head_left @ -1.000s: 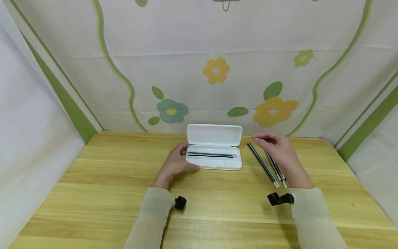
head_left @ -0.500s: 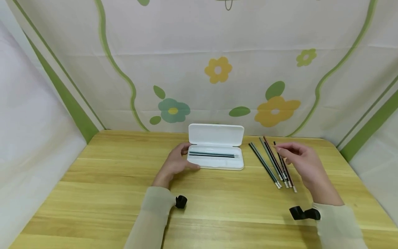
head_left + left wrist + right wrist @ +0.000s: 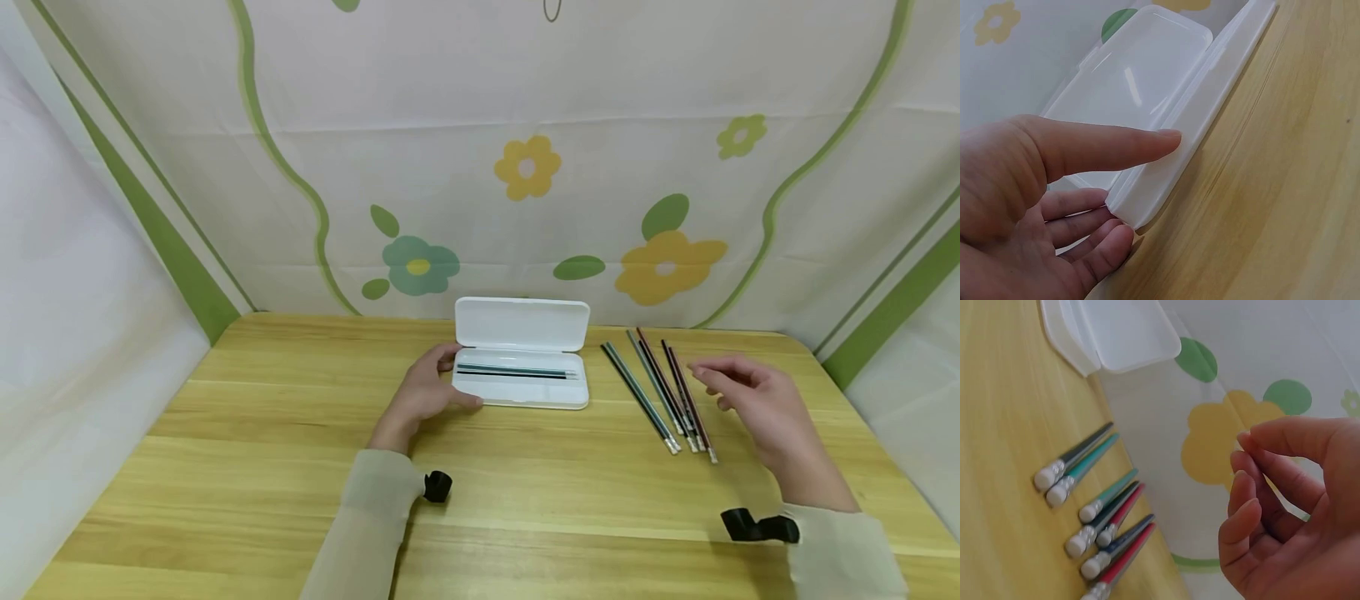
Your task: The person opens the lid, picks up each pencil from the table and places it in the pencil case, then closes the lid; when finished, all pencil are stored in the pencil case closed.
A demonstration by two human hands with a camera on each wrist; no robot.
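Note:
A white pencil case [image 3: 536, 395] lies on the table with its lid [image 3: 521, 323] raised. Inside it, a green pencil and a dark pencil [image 3: 510, 372] lie side by side along its length. My left hand [image 3: 420, 390] holds the case at its left end, thumb [image 3: 1129, 147] on the front wall and fingers around the corner. To the right of the case several pencils [image 3: 637, 396] in green, black and dark red lie fanned, eraser ends [image 3: 1057, 495] toward me. Just right of them hovers my right hand [image 3: 768, 408], fingers loosely curled with nothing between them.
The wooden table [image 3: 525, 517] meets a flower-printed cloth [image 3: 420, 183] right behind the raised lid. White cloth also hangs along the left and right sides. A black wrist mount [image 3: 757, 527] sits on each sleeve.
My right hand has moved right, away from over the pencils, uncovering them. The left hand and the case stay in place; the view has shifted slightly.

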